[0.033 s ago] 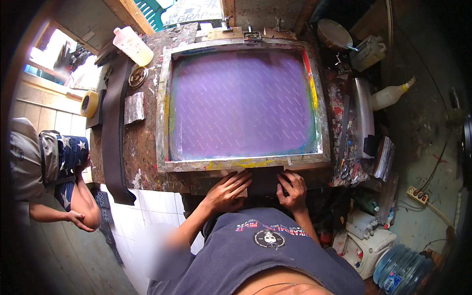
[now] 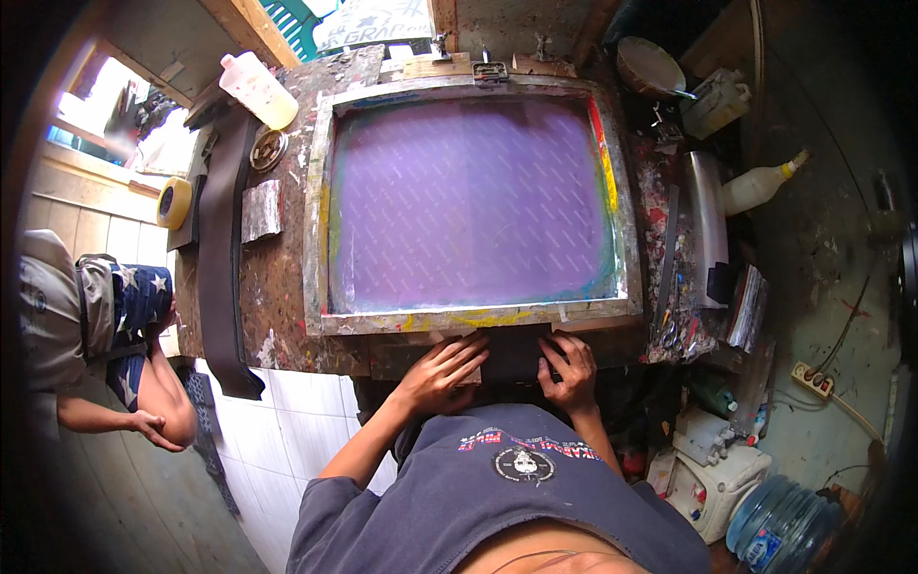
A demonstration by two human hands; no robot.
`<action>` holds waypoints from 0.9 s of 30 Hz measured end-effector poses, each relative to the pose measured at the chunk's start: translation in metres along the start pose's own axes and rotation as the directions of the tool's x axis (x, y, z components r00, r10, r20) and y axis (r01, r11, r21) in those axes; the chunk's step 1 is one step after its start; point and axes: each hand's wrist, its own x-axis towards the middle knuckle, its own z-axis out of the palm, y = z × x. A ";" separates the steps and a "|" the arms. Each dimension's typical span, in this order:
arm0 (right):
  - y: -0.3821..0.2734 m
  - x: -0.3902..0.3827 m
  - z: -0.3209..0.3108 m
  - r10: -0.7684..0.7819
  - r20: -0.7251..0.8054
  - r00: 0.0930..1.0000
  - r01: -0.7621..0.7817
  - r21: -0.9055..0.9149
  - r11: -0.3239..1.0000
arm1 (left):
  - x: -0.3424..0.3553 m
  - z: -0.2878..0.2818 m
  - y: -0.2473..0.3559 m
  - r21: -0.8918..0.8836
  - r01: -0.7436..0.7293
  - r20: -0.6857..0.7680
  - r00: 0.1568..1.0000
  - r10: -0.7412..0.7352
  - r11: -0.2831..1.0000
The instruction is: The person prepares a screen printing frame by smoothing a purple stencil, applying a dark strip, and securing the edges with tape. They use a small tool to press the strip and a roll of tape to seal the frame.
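A wooden-framed printing screen (image 2: 472,206) with purple mesh lies on the worktable in front of me. From under its near edge a dark strip (image 2: 513,356) comes out toward my body. My left hand (image 2: 446,373) rests left of the strip, its fingers stretched out flat, their tips beside the strip's edge and close to the frame. My right hand (image 2: 570,371) lies at the strip's right edge, fingers loosely bent and apart, the thumb touching the strip. The part of the strip beneath the screen is hidden.
Hinge clamps (image 2: 491,73) stand at the screen's far edge. Another long dark strip (image 2: 226,239) hangs over the table's left side, near a tape roll (image 2: 174,203) and a plastic bottle (image 2: 258,91). A squeeze bottle (image 2: 765,184) lies right. A person's hand (image 2: 159,428) shows far left.
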 end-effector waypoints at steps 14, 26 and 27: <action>-0.013 0.045 -0.033 -0.063 -0.119 0.991 0.076 0.106 0.991 | 0.088 -0.052 -0.009 0.152 0.160 -0.083 0.985 -0.149 0.975; 0.025 0.130 -0.011 -0.016 0.139 0.990 0.014 0.014 1.000 | 0.095 -0.041 -0.015 0.193 0.238 0.001 0.970 -0.243 0.952; 0.025 0.130 -0.011 -0.017 0.136 0.991 0.016 0.010 1.000 | 0.095 -0.042 -0.015 0.192 0.239 0.003 0.970 -0.244 0.952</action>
